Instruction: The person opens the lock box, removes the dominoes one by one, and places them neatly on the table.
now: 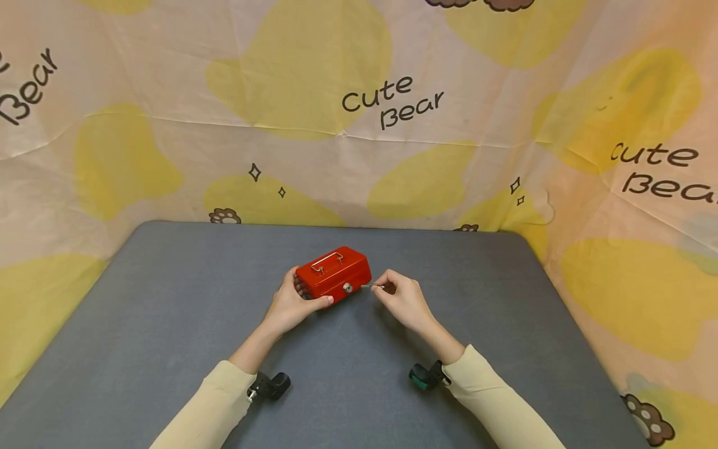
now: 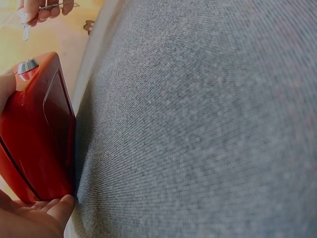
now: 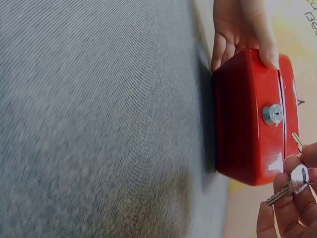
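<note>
A small red box [image 1: 336,272] is held low at the grey desk [image 1: 348,380], its metal handle [image 1: 327,262] uppermost; whether the base rests fully on the surface cannot be told. The left end is gripped by the left hand [image 1: 291,307], with the fingers wrapped round that end and the thumb laid along the front. By this hold the box is presumably steadied, while the front lock [image 3: 273,114] is left uncovered, facing the near side of the desk.

In the right hand [image 1: 401,300] a key [image 2: 26,31] is pinched between thumb and finger, its blade projecting toward the lock; the blade is probably left free by design. A second key [image 3: 290,188] is lodged across the other fingers, seemingly so that the first is not obstructed.

By the left grip the box is enclosed only at one end, the lock lying beyond the thumb. From the right grip the box lies just to the left, near but untouched; the pinched key's tip is set apart from the lock, roughly in line with it in the left wrist view.
</note>
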A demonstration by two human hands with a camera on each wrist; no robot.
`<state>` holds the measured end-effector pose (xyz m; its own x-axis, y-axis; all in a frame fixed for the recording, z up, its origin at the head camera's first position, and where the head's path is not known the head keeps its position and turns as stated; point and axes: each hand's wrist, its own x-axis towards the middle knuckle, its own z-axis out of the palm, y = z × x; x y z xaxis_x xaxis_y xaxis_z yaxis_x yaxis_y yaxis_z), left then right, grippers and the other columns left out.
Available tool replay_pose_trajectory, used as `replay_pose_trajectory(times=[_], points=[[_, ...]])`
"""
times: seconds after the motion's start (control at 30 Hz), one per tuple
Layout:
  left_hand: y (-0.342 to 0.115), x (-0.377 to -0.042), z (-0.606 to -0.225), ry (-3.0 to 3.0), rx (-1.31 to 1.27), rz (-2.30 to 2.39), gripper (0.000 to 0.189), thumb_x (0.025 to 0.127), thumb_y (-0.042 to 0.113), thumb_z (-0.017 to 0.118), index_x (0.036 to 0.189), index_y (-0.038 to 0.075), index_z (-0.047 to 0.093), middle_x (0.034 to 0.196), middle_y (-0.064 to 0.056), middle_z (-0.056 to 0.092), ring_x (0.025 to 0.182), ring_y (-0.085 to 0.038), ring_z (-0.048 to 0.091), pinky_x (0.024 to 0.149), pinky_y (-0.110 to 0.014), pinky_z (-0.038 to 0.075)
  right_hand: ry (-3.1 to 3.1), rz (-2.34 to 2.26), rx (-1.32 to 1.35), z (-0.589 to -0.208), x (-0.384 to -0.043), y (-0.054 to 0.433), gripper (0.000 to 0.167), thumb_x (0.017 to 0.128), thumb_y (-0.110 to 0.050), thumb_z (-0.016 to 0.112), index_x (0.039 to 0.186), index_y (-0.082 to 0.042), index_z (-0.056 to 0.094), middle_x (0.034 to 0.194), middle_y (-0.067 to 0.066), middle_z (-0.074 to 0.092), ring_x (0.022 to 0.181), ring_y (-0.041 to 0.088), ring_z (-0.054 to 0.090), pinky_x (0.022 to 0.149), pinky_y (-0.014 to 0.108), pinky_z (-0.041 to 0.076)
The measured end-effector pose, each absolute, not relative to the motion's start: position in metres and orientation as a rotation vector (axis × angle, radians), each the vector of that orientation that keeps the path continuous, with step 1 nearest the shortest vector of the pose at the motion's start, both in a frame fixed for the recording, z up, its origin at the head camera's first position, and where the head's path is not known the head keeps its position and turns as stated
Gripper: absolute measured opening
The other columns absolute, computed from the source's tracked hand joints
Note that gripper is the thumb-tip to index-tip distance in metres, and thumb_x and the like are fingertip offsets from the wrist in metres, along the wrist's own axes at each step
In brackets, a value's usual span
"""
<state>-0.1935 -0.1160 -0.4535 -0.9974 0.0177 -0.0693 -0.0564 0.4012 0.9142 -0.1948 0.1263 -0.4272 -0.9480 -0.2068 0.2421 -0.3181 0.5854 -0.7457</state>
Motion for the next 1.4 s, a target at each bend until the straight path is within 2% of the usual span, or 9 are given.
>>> replay_pose_trajectory(times=[0.93,1.17,1.4], points=[[-0.114,-0.194,-0.455,2.597,-0.041,1.673,0.091,0.067,0.035,0.081,0.135,0.005,0.029,0.124,-0.012,0.051,0.109,-0.026,0.055,0.090,-0.042,0.047,-2.619,1.043,0.417,-0.433,-0.191,0.096,0.011,0.078,-0.013,0.068,0.070,-0.018,0.061,0.066,-0.007,0.061,0.057,0.005,0.049,0.052,0.020,0.042],[-0.113,-0.194,-0.454,2.594,-0.056,1.683,0.092,0.067,0.034,0.081,0.136,0.004,0.028,0.125,-0.012,0.051,0.110,-0.026,0.055,0.091,-0.041,0.047,-2.600,0.964,0.381,-0.431,-0.187,0.091,0.012,0.077,-0.014,0.069,0.068,-0.018,0.061,0.062,-0.008,0.060,0.049,0.003,0.045,0.047,0.019,0.039],[-0.111,-0.193,-0.454,2.602,-0.051,1.702,0.088,0.067,0.032,0.081,0.133,0.005,0.030,0.123,-0.012,0.052,0.108,-0.026,0.056,0.090,-0.040,0.047,-2.574,0.923,0.395,-0.431,-0.185,0.089,0.013,0.076,-0.013,0.070,0.067,-0.018,0.061,0.060,-0.009,0.059,0.050,0.002,0.046,0.047,0.018,0.038]])
